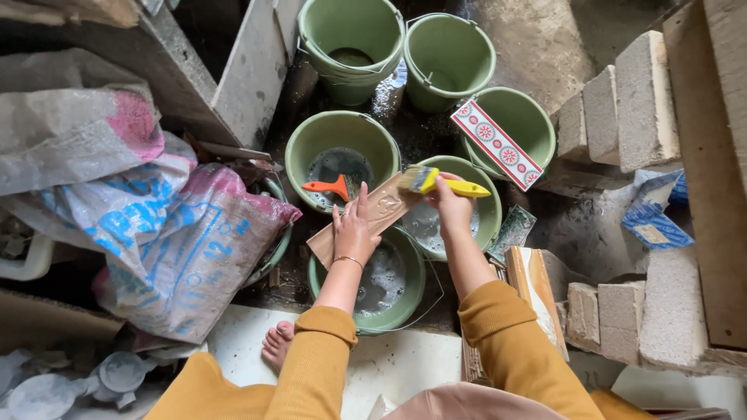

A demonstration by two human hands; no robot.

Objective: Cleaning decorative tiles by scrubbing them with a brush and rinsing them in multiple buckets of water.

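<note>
My left hand [354, 229] lies flat on a long brown tile [383, 208] that rests across the rim of a green bucket [401, 299] holding grey liquid. My right hand [451, 204] grips a yellow-handled brush [442, 183], bristles at the tile's upper end. Behind the tile stands another green bucket [311, 144] with an orange-handled brush [331, 187] lying in grey slurry. A further green bucket [490, 222] sits under my right hand.
A red-and-white patterned tile [496, 144] lies across a green bucket [537, 117]. Two more green buckets [447, 58] stand at the back. Printed sacks [167, 241] pile up at left, grey blocks [622, 105] at right, stacked tiles [533, 284] by my right arm. My bare foot [277, 344] rests on a white slab.
</note>
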